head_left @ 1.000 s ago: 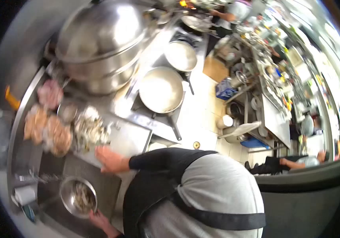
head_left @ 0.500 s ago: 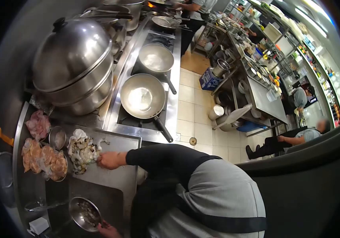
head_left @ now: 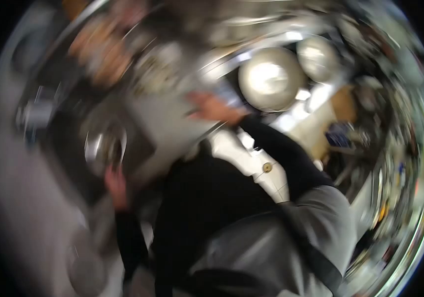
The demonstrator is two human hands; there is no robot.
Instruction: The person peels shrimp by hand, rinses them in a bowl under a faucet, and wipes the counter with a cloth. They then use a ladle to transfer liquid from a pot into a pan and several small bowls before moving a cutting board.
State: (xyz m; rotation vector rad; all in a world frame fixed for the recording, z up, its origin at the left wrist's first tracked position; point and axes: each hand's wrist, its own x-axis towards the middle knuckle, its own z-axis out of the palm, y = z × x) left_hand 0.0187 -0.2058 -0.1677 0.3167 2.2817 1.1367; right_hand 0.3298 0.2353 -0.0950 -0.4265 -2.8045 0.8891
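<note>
At the left, my left hand point(head_left: 116, 185) grips the near rim of a metal bowl point(head_left: 92, 147), which sits over the dark sink area. Small pale and dark pieces point(head_left: 109, 148) lie in the bowl, too blurred to name. My right hand point(head_left: 213, 107) hovers over the right part of the steel work surface point(head_left: 160, 119), fingers apart and nothing visible in them. Left of and beyond it is a smeared pile of pale, wet-looking seafood point(head_left: 156, 72).
Two woks, a nearer one point(head_left: 270, 79) and a farther one point(head_left: 317, 58), stand on the stove at upper right. Raw orange-pink meat point(head_left: 104, 52) lies at upper left. A blue box point(head_left: 338, 134) stands on the floor to the right.
The view has swung and blurred, with things shifted and rotated in it. My right hand has come away from the seafood pile and its fingers have spread. My left hand stays on the bowl.
</note>
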